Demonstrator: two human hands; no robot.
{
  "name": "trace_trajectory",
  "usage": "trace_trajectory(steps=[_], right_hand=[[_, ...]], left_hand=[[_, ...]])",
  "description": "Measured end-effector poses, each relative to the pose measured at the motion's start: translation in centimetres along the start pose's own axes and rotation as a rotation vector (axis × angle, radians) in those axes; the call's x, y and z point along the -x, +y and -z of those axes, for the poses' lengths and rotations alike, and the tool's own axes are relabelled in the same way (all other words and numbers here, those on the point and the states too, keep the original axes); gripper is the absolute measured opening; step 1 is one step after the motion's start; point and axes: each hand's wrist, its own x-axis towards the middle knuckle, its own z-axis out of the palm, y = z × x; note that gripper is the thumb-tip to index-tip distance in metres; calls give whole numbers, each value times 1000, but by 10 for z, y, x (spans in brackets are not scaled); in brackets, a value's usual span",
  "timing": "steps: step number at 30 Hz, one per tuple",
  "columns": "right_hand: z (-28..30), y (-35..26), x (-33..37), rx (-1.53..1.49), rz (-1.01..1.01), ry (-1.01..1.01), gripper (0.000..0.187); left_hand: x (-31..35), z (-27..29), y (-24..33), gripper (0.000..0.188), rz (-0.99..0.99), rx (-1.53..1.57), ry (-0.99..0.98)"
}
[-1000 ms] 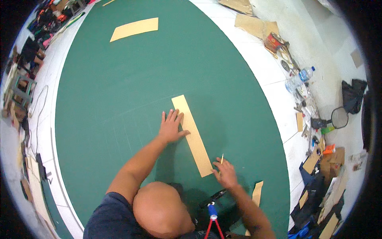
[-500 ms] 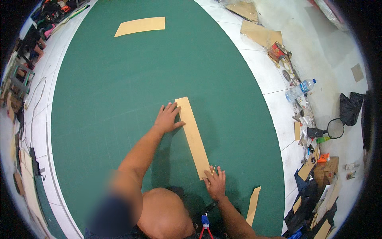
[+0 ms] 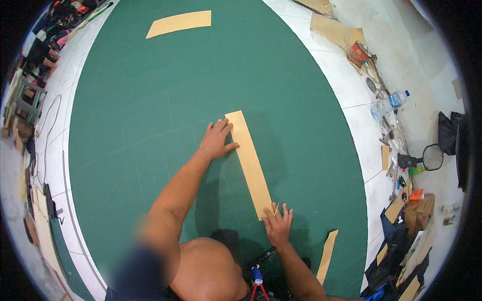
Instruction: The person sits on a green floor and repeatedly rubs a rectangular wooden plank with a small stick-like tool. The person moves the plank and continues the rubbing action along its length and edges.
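Note:
A long tan cardboard strip (image 3: 251, 163) lies slantwise on a large green cloth (image 3: 150, 90). My left hand (image 3: 217, 139) presses down on the strip's far end from its left edge, fingers spread. At the near end, my right hand (image 3: 279, 226) touches the strip's lower corner and pinches a thin pale stick (image 3: 276, 209) between its fingers; what kind of stick it is I cannot make out. Faint pale lines run across the cloth left of the strip.
A wide tan piece (image 3: 179, 24) lies at the cloth's far end, a narrow one (image 3: 328, 256) at near right. White floor tiles border the cloth. Along the right wall are a water bottle (image 3: 390, 104), a red can (image 3: 358, 54), a round mirror (image 3: 433, 157) and scraps.
The whole view has shifted slightly, so things appear a little higher and further right. Both hands and the strip keep their places relative to each other.

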Motion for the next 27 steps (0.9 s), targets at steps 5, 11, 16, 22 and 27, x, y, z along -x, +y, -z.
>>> trace_trajectory(steps=[5, 11, 16, 22, 27], right_hand=[[1, 1, 2, 48, -15, -24, 37], [-5, 5, 1, 18, -57, -63, 36], [-6, 9, 0, 4, -67, -52, 36], [0, 4, -1, 8, -34, -41, 35], [-3, 4, -3, -2, -10, -28, 33]], left_hand=[[0, -6, 1, 86, -7, 18, 52], [-8, -10, -2, 85, 11, -25, 19], [-7, -5, 0, 94, -11, -7, 11], [-4, -1, 4, 105, -17, -43, 14], [-6, -3, -4, 109, -25, -61, 19]])
